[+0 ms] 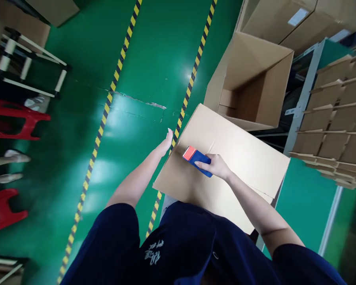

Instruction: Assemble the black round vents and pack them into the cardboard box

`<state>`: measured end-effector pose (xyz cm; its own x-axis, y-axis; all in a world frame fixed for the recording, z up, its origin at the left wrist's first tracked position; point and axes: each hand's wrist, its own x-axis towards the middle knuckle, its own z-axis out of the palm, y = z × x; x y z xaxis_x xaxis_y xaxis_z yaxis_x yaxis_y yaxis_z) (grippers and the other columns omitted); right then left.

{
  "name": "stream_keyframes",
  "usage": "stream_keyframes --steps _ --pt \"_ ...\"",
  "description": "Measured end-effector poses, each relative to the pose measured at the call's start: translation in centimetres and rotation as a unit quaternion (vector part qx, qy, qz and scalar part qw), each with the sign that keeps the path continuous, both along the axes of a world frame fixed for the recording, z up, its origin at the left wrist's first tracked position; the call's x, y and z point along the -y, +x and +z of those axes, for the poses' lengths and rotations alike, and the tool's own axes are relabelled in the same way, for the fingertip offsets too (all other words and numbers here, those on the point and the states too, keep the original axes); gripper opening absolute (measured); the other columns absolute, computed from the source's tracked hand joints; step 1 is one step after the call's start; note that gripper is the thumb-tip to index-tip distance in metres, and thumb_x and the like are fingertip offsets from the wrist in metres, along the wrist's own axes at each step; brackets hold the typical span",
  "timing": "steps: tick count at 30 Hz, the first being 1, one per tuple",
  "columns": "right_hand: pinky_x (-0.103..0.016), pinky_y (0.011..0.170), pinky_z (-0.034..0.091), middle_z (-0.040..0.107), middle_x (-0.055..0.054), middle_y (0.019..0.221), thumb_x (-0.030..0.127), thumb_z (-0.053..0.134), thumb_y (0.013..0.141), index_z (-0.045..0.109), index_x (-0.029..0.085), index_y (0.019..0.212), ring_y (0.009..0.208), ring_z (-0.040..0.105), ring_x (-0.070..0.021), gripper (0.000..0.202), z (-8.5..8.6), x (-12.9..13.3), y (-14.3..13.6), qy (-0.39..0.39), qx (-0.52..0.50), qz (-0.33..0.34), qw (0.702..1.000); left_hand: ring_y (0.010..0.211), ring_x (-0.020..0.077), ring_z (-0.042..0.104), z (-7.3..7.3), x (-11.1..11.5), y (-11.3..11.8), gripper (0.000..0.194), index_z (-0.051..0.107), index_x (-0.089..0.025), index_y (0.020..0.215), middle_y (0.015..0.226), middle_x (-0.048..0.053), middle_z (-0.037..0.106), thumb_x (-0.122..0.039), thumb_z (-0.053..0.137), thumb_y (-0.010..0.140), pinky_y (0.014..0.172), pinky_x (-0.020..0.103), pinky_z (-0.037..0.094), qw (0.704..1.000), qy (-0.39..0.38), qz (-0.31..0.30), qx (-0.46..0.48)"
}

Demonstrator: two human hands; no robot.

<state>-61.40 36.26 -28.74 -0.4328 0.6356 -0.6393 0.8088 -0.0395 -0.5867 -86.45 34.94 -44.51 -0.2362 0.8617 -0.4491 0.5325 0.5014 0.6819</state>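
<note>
A cardboard box (pixel 240 138) with its flaps folded over lies in front of my body. My right hand (pixel 218 166) is wrapped round a blue tape dispenser (pixel 200 161) with an orange-red front, held over the box near the seam of its flaps. At the front end of the dispenser a thin pale edge shows. My left hand (pixel 167 142) is at the left side of the box, its thumb pointing up and its palm towards the cardboard. Its other fingers are partly hidden, and whether they touch the box I cannot tell.
An open carton (pixel 256 79) stands beyond the box. Stacked folded cartons (pixel 335 118) are at the right, by a green table (pixel 307 194). Yellow-black tape (pixel 190 85) marks the green floor. Red stools (pixel 14 118) and another person's feet (pixel 13 156) are at left.
</note>
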Motion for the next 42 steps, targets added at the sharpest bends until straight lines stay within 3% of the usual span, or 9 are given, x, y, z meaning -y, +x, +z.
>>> stream_keyframes --steps 5,9,12,16,20,24,27,35,42 --pt "-0.029 0.062 0.045 0.068 -0.005 0.073 0.063 0.070 0.089 0.064 0.019 0.083 0.073 0.068 -0.0230 0.044 -0.1 -0.3 -0.8 0.013 0.025 0.048 0.998 0.163 0.0224 0.014 3.5 3.0 2.3 0.065 0.019 -0.024 0.169 0.175 0.005 0.020 -0.049 0.023 0.110 0.132 0.049 0.020 0.998 0.007 -0.036 -0.058" --pt "-0.030 0.065 0.048 0.071 -0.006 0.079 0.061 0.066 0.092 0.065 0.020 0.087 0.078 0.069 -0.0241 0.041 0.3 -0.2 1.1 -0.002 -0.019 0.072 0.997 0.164 0.0240 0.007 5.3 3.0 3.7 0.063 0.017 -0.020 0.169 0.175 0.004 0.018 -0.041 0.022 0.110 0.133 0.056 0.007 0.990 0.010 -0.011 -0.140" --pt "-0.031 0.065 0.050 0.071 -0.004 0.076 0.062 0.069 0.087 0.068 0.021 0.088 0.074 0.070 -0.0233 0.041 0.8 0.3 8.1 -0.036 -0.046 0.065 0.996 0.164 0.0234 0.005 6.0 2.7 3.7 0.062 0.018 -0.017 0.169 0.175 0.004 0.019 -0.038 0.022 0.110 0.133 0.056 -0.001 0.981 0.008 0.005 -0.192" --pt "-0.033 0.064 0.053 0.071 -0.004 0.074 0.069 0.068 0.081 0.071 0.019 0.089 0.069 0.069 -0.0235 0.050 0.9 2.4 22.7 -0.071 -0.056 0.032 0.995 0.164 0.0209 0.007 7.3 2.5 3.7 0.061 0.023 -0.015 0.168 0.174 0.004 0.021 -0.034 0.030 0.110 0.133 0.047 -0.010 0.957 -0.003 0.004 -0.291" --pt "-0.033 0.061 0.052 0.071 -0.004 0.072 0.074 0.067 0.078 0.070 0.020 0.085 0.066 0.069 -0.0230 0.054 0.3 5.1 31.9 -0.074 -0.048 -0.012 0.996 0.164 0.0270 0.001 8.6 1.9 8.8 0.063 0.016 -0.003 0.166 0.175 0.015 0.009 -0.031 0.026 0.110 0.130 0.051 -0.014 0.938 0.001 -0.001 -0.347" --pt "-0.031 0.054 0.044 0.064 -0.002 0.062 0.078 0.070 0.073 0.064 0.021 0.070 0.058 0.064 -0.0208 0.058 -0.3 4.8 32.0 -0.054 -0.053 -0.026 0.997 0.164 0.0292 0.002 7.9 1.7 18.4 0.067 0.015 -0.005 0.167 0.175 0.017 0.005 -0.038 0.023 0.110 0.132 0.052 -0.001 0.935 0.001 -0.017 -0.354" --pt "-0.030 0.052 0.041 0.063 -0.002 0.060 0.084 0.069 0.071 0.062 0.021 0.065 0.056 0.062 -0.0197 0.064 0.0 3.8 30.8 -0.064 -0.073 -0.039 0.994 0.164 0.0250 0.001 7.2 1.9 22.4 0.066 0.017 -0.013 0.169 0.176 0.011 0.007 -0.041 0.020 0.109 0.133 0.051 0.002 0.935 0.005 -0.015 -0.356" --pt "-0.031 0.056 0.041 0.067 -0.003 0.066 0.072 0.070 0.079 0.073 0.021 0.082 0.060 0.063 -0.0196 0.051 1.8 2.8 38.0 -0.039 0.070 0.039 0.996 0.164 0.0268 0.004 7.2 1.5 21.7 0.065 0.017 -0.013 0.169 0.176 0.012 0.007 -0.038 0.022 0.109 0.133 0.055 0.004 0.938 0.014 -0.012 -0.346" --pt "-0.030 0.054 0.038 0.067 -0.003 0.065 0.070 0.071 0.079 0.076 0.021 0.086 0.058 0.063 -0.0199 0.050 -0.3 3.4 43.1 -0.047 0.146 0.022 0.988 0.162 0.0369 0.005 8.5 1.4 22.3 0.064 0.015 -0.003 0.166 0.175 0.018 0.007 -0.034 0.019 0.110 0.132 0.057 0.001 0.939 0.036 -0.013 -0.342"
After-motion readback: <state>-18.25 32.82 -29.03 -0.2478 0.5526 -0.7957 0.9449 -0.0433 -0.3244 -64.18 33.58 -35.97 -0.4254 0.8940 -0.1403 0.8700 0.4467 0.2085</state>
